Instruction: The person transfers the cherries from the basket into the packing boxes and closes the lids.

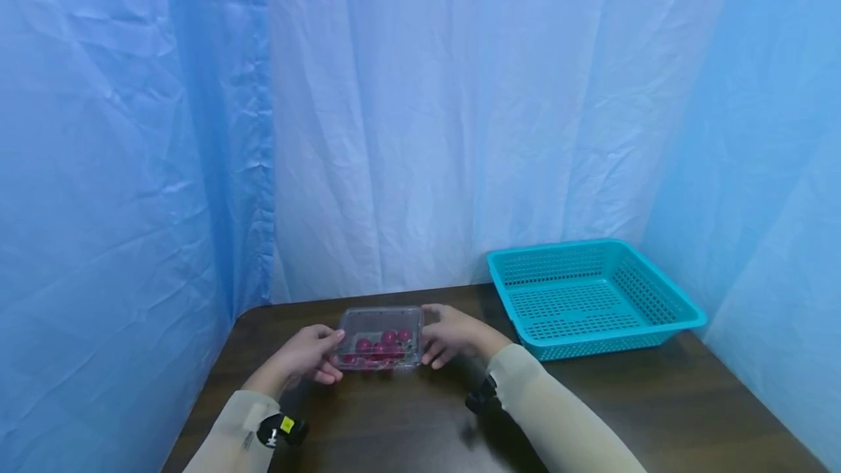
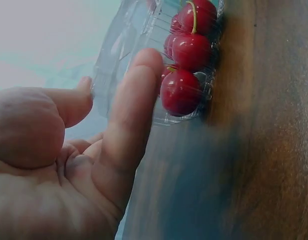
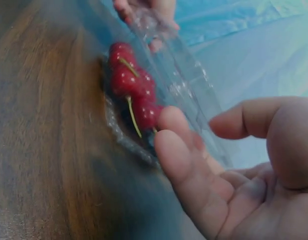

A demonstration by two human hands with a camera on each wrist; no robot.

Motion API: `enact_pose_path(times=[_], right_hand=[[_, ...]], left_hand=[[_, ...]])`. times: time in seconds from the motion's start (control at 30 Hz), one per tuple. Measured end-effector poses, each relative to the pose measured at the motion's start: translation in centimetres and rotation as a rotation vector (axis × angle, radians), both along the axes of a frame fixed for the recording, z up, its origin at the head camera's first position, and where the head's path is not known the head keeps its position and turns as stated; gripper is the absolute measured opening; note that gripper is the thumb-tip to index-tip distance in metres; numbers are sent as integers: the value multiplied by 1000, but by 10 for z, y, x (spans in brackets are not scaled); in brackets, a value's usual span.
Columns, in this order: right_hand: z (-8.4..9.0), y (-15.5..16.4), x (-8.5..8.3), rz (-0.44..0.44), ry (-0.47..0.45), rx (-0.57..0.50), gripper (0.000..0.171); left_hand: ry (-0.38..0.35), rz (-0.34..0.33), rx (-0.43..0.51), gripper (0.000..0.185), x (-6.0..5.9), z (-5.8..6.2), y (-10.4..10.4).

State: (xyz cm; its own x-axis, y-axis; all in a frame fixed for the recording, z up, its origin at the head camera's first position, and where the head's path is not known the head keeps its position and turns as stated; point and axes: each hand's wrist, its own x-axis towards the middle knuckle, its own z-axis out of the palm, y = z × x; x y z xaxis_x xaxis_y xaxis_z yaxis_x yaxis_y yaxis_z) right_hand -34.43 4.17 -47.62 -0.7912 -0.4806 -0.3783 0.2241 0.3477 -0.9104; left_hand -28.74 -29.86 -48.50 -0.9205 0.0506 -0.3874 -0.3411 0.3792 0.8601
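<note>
A clear plastic box (image 1: pixel 381 318) of red cherries (image 1: pixel 389 337) is low over the dark table, between the two hands. I cannot tell whether its base touches the tabletop. My left hand (image 1: pixel 307 353) pinches its left edge, thumb on the lid's rim and fingers along the side. On the opposite side, my right hand (image 1: pixel 455 333) has loosely bent, spread fingers at the box wall, its thumb apart from them. Close up, cherries (image 2: pixel 181 92) with green stems show through the wall in the left wrist view. The right wrist view is blurred around its fingers (image 3: pixel 173 155).
A turquoise plastic basket (image 1: pixel 539 350) with perforated walls stands at the table's back right, beyond the right forearm. Blue-white curtains (image 1: pixel 420 130) enclose the brown wooden table (image 1: pixel 388 429) at the back and both sides. Each wrist carries a small black device (image 1: pixel 282 430).
</note>
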Motion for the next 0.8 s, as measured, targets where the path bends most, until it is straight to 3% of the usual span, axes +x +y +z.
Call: enact_pose_path(times=[0.17, 0.27, 0.43, 0.6, 0.8], right_hand=[[2, -1, -2, -77, 30, -10, 73], [2, -4, -3, -119, 68, 10, 57], [1, -7, -3, -117, 94, 26, 30], [1, -5, -3, -92, 95, 39, 31], [3, -2, -2, -29, 73, 47, 45]], left_hand=[[-17, -34, 50, 49, 0, 1, -4], [-34, -54, 75, 52, -1, 2, -5], [-44, -74, 86, 56, 0, 4, -3], [-37, -79, 88, 56, 1, 4, -2], [-45, -86, 96, 56, 2, 3, -3]])
